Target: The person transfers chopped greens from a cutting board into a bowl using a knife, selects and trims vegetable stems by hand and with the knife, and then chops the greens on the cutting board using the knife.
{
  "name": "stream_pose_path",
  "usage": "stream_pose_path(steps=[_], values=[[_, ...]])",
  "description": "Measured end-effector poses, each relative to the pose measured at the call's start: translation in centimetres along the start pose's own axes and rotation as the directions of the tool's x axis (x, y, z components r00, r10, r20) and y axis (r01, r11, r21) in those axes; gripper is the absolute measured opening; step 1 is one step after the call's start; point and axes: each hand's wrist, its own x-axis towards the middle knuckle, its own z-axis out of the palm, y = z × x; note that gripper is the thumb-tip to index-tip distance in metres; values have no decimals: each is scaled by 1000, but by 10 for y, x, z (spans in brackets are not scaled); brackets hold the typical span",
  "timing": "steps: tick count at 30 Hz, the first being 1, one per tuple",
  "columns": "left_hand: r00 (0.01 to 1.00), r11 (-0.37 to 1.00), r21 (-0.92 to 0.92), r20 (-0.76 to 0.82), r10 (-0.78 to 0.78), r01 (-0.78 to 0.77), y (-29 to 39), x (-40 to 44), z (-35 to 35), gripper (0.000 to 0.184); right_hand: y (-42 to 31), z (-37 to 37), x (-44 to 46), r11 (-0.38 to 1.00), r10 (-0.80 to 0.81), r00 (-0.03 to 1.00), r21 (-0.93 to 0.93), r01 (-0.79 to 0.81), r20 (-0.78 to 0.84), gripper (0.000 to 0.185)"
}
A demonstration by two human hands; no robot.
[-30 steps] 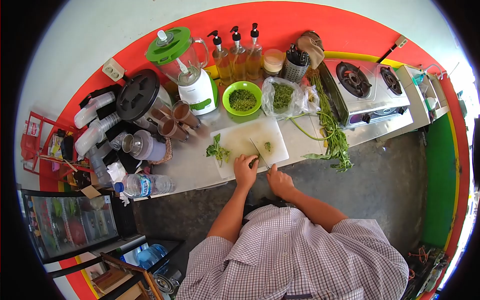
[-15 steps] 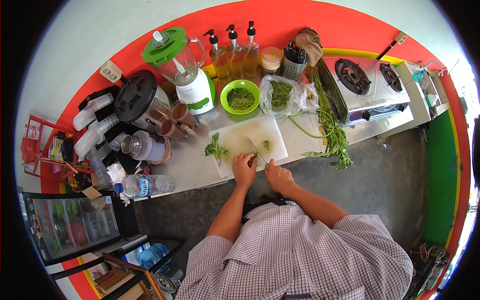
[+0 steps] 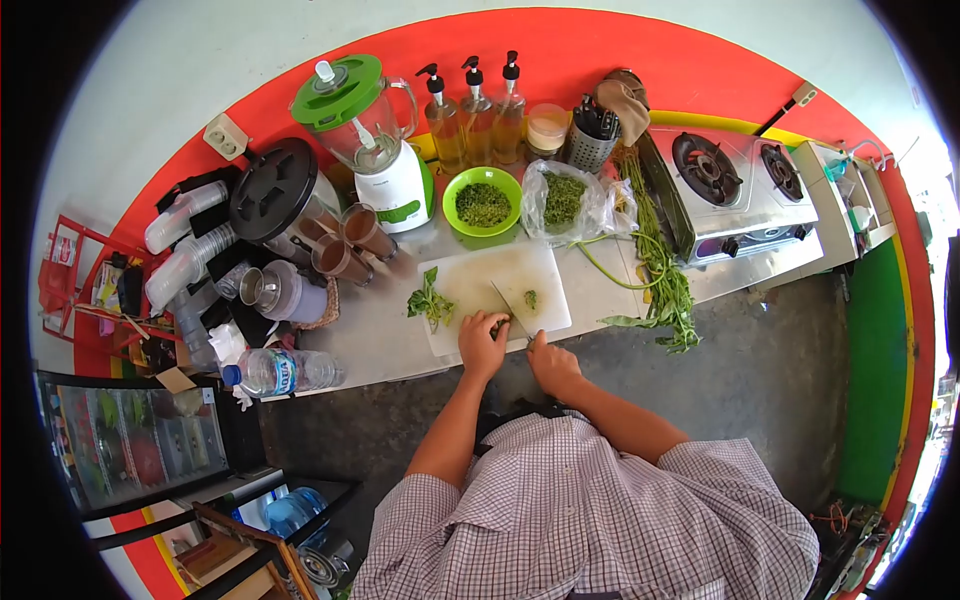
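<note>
My right hand (image 3: 555,365) grips a knife (image 3: 514,310) at the front edge of a white cutting board (image 3: 530,262), its blade pointing away and to the left. Close beside the blade, my left hand (image 3: 483,342) is closed over a small bunch of green leaves (image 3: 497,328), mostly hidden under the fingers. A small pile of chopped greens (image 3: 531,298) lies to the right of the blade. Loose leafy sprigs (image 3: 431,303) rest on the board's left side. Behind the board stand a green bowl (image 3: 482,228) with chopped greens and a clear plastic bag (image 3: 562,200) of greens.
Long leafy stems (image 3: 655,260) lie right of the board, beside a two-burner gas stove (image 3: 735,190). At the back are a blender (image 3: 392,180), several pump bottles (image 3: 475,125) and a utensil holder (image 3: 588,150). Brown cups (image 3: 343,258) and a water bottle (image 3: 285,372) stand left.
The camera view has shifted slightly. Both hands stay at the board's front edge; the right hand and knife handle sit slightly lower.
</note>
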Motion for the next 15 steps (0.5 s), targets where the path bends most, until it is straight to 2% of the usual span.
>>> stream_pose_path(steps=[2, 4, 10, 15], values=[[1000, 1000, -1, -4, -9, 9, 2, 0, 0, 22, -4, -10, 6, 999, -27, 1000, 26, 26, 16, 42], [995, 997, -72, -104, -15, 7, 5, 0, 0, 25, -7, -15, 2, 999, -23, 1000, 34, 23, 14, 42], [1000, 1000, -7, -30, 3, -3, -2, -1, 2, 16, -1, -1, 5, 999, -22, 1000, 40, 22, 9, 42], [997, 999, -27, -74, 35, -37, -4, -3, 2, 10, -7, -10, 3, 997, -35, 999, 62, 35, 5, 40]])
